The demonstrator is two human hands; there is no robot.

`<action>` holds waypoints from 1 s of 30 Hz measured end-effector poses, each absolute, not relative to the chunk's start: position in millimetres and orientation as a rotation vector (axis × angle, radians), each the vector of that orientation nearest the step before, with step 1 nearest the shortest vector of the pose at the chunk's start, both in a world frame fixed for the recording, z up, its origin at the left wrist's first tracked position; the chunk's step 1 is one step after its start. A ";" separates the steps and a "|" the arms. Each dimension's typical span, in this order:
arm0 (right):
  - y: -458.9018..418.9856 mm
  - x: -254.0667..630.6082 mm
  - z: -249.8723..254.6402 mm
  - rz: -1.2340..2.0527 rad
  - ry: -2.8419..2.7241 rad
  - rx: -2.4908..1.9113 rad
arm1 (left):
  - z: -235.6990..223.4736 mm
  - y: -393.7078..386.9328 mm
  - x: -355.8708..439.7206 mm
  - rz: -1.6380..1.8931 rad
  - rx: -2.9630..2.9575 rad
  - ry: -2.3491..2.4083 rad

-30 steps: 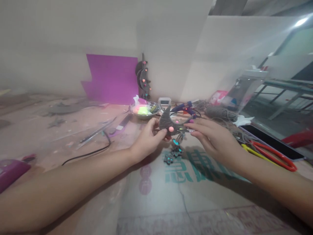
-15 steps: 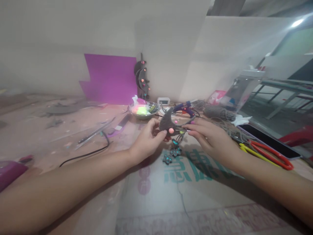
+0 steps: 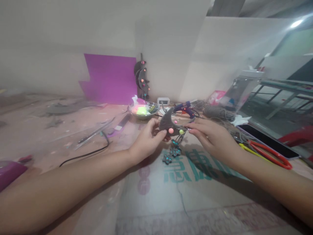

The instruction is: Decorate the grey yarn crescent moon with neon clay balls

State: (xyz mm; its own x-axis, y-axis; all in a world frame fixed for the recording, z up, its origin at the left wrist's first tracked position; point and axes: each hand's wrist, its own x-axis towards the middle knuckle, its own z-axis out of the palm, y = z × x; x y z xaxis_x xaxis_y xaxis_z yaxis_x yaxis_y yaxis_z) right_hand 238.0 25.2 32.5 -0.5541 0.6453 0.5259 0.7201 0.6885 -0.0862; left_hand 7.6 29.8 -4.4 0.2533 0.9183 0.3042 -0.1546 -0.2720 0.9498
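My left hand (image 3: 149, 142) is closed on the left end of a grey felt crescent (image 3: 166, 122), thumb in front and fingers behind. Pink and yellow-green pompoms (image 3: 181, 132) sit along its front. My right hand (image 3: 210, 135) is closed at the crescent's right side, its fingertips pinching a thin silvery tool (image 3: 187, 128) that looks like tweezers; most of it is hidden. Below the crescent dangle small dark flower-shaped charms (image 3: 175, 151) with turquoise spots.
Behind my hands lie a blue glue gun (image 3: 183, 107) and a bowl (image 3: 144, 116) of coloured pompoms. Grey yarn (image 3: 220, 113), a phone (image 3: 269, 140) and red-and-yellow-handled scissors (image 3: 271, 155) lie to the right. A decorated crescent hanging (image 3: 142, 78) stands against the wall beside purple sheets (image 3: 112, 78).
The fingers of my right hand have drawn slightly right with the silvery tool. The yellow-green pompom, mostly covered before, now shows on the crescent's front. My left hand has stayed put.
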 end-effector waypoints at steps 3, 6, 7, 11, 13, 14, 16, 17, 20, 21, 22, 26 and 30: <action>25.2 237.8 31.7 -0.192 -2.351 -1.036 | -4.8 29.8 7.4 1.254 1.473 0.773; 23.7 236.4 30.0 -0.160 -2.341 -1.038 | -5.5 29.9 7.5 1.247 1.480 0.765; 23.0 235.8 29.8 -0.140 -2.338 -1.040 | -5.7 30.1 7.6 1.244 1.478 0.761; 20.6 233.0 30.1 -0.083 -2.294 -1.072 | -6.8 31.3 7.4 1.242 1.486 0.771; 20.2 232.3 30.5 -0.066 -2.272 -1.092 | -7.5 31.8 7.0 1.239 1.498 0.770; 20.2 232.3 30.6 -0.053 -2.268 -1.095 | -7.9 32.0 6.9 1.238 1.502 0.769; 20.6 232.7 30.8 -0.025 -2.265 -1.095 | -8.6 32.4 6.6 1.245 1.509 0.766; 20.9 233.2 30.8 -0.013 -2.269 -1.094 | -8.9 32.6 6.5 1.248 1.510 0.767; 21.8 234.6 30.5 0.001 -2.277 -1.097 | -9.5 32.9 6.5 1.257 1.500 0.768; 22.0 235.0 30.3 -0.002 -2.277 -1.095 | -9.6 33.0 6.5 1.258 1.497 0.762; 22.1 235.1 30.1 -0.007 -2.276 -1.090 | -9.7 33.1 6.6 1.259 1.497 0.754; 22.0 235.1 29.2 -0.031 -2.270 -1.058 | -10.2 33.8 6.6 1.262 1.519 0.738; 22.2 236.0 28.9 -0.077 -2.289 -1.033 | -10.1 34.6 6.5 1.260 1.518 0.741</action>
State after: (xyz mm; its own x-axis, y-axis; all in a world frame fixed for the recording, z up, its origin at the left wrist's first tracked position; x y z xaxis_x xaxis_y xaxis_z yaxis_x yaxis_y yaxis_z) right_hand 236.0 22.2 28.9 -0.5029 0.6594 0.5588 0.6956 0.6925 -0.1912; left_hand 6.5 34.6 -10.1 0.2730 0.8966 0.3486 -0.1306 -0.3245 0.9368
